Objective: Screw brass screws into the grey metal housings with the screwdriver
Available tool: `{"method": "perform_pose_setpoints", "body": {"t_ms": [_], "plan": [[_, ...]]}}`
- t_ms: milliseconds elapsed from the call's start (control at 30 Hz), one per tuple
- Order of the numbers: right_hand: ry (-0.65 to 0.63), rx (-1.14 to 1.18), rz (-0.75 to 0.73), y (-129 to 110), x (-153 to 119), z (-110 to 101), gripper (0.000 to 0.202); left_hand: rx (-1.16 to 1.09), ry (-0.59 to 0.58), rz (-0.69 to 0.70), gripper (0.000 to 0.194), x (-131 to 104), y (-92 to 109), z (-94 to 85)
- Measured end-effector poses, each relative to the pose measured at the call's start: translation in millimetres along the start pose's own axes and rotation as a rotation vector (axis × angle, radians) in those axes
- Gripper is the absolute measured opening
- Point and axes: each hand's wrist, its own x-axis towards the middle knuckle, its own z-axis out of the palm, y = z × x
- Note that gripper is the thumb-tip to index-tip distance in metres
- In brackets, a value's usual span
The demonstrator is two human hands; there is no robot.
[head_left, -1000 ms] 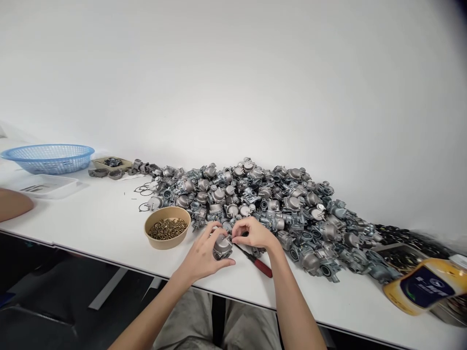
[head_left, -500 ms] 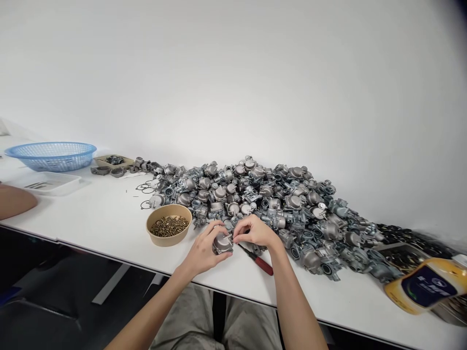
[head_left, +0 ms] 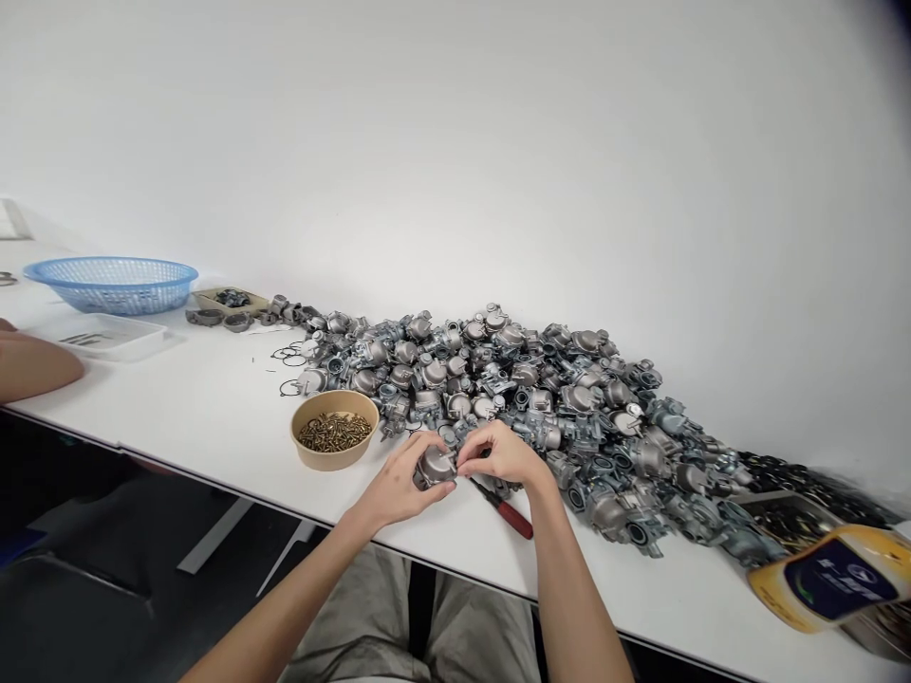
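Fingers (head_left: 419,442) of the left hand (head_left: 395,489) are bent around a round metal part (head_left: 436,462), opened only as wide as the part needs, with the thumb on its near side. Just beside them, the right hand (head_left: 504,455) has its thumb and first finger pinched together at the right edge of this part; whether some small thing is between these tips, I cannot tell from where I stand. So the part is between the two hands, above the near side of the counter (head_left: 213,398).

To the left of the fingers stands a bowl (head_left: 334,461) of small brass-coloured screws (head_left: 336,433). A screwdriver (head_left: 513,520) with red handle lies below the right fingers, and a big heap of similar parts (head_left: 512,379) spreads behind both hands.

In my judgement, the step in hand is careful finger work at the edge of the part. The next move, I think, calls for a steady left grip and a light, exact touch from the right fingertips.
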Motion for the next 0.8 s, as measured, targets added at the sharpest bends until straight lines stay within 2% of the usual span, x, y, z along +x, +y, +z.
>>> {"method": "perform_pose_setpoints", "body": {"t_ms": [267, 800], "plan": [[-0.040, -0.037, 0.000, -1.0, -1.0, -0.2, 0.012, -0.027, 0.028, -0.016, 0.045, -0.6, -6.7, 4.8], [-0.076, -0.056, 0.066, -10.1, -2.8, -0.1, 0.018, -0.053, 0.051, -0.028, 0.044, 0.1, 0.7, 5.0]]}}
